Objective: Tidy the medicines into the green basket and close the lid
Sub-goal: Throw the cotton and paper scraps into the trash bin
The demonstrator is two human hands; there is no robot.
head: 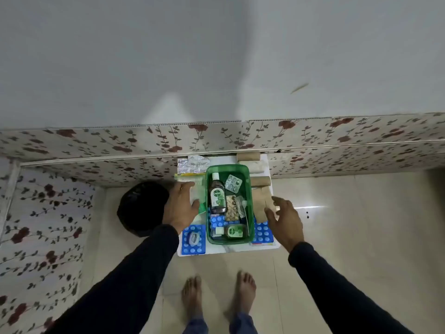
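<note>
While spread wide over the small white counter (228, 249), left hand (181, 208) hovers with fingers (195, 204) loose, grasping nothing, above a pale green lid (196, 189). Right hand (285, 219) likewise splayed, empty, fingers (269, 213) just over tan bandage rolls (261, 203). Between both sets of fingers: green basket (209, 235), lid off, holding a brown bottle (217, 197) labelled "Dettol", a smaller green-labelled bottle (232, 231) lying flat, a silver blister strip (233, 183). Near the left wrist, a blue blister pack (193, 239); below the right fingers, another blue pack (263, 235). Smaller writing unreadable.
</note>
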